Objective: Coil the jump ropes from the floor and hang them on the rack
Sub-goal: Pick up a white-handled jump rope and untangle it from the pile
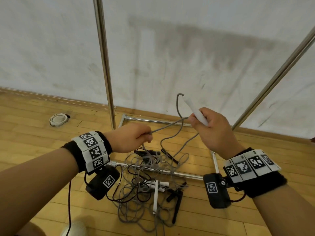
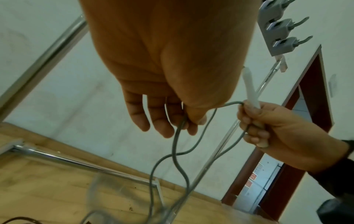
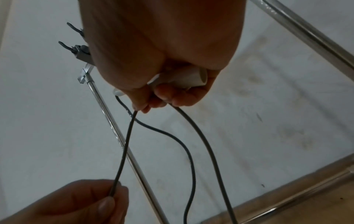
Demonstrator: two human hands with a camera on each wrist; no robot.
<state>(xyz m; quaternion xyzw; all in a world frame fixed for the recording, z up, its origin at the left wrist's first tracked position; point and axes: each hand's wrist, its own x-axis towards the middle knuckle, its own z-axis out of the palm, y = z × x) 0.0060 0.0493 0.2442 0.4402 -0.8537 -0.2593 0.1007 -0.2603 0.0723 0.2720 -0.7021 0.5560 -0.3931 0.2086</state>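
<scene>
My right hand (image 1: 196,120) grips the white handle (image 1: 194,109) of a grey jump rope (image 1: 167,126), along with a loop of its cord. My left hand (image 1: 149,135) pinches the same cord a short way to the left, and a taut stretch runs between the hands. From there the cord drops into a tangled pile of ropes (image 1: 144,167) on the floor, with white and black handles in it. In the left wrist view the left hand (image 2: 184,121) pinches the cord (image 2: 175,144) between thumb and fingers. In the right wrist view the right hand (image 3: 168,97) is wrapped around the handle (image 3: 191,78).
The chrome rack stands ahead against the wall: a left upright pole (image 1: 104,57), a slanted right pole (image 1: 272,79) and a base frame (image 1: 153,120) around the pile. Grey hooks (image 2: 277,30) sit at its top. A round white fitting (image 1: 58,119) lies on the floor at left.
</scene>
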